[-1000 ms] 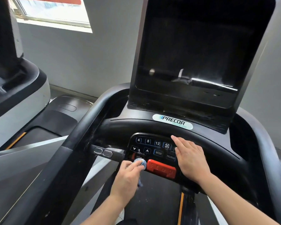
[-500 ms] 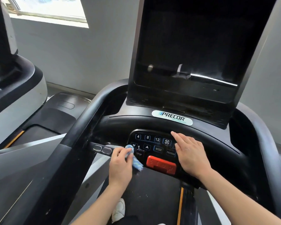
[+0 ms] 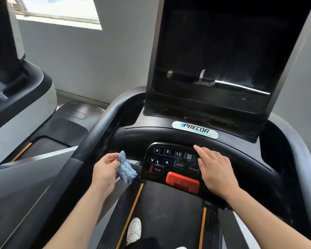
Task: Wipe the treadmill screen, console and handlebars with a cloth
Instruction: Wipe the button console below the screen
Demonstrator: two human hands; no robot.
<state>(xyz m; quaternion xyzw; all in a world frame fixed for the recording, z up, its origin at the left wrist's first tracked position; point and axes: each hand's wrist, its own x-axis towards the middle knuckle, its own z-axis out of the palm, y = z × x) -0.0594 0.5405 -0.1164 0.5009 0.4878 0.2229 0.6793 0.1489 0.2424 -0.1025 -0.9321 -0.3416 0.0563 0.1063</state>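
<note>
Head view: the left hand [image 3: 104, 174] pinches a bunched blue cloth [image 3: 125, 168] at lower centre-left of the frame, just left of the treadmill's keypad console [image 3: 171, 161]. The right hand [image 3: 216, 172] lies flat with straight fingers on the console's right side, beside the red stop bar [image 3: 182, 182]. The dark screen [image 3: 221, 54] fills the upper right.

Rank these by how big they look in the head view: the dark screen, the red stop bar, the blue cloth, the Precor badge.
1. Screen, by far.
2. Precor badge and red stop bar: too alike to rank.
3. Blue cloth, bunched in the left hand.
</note>
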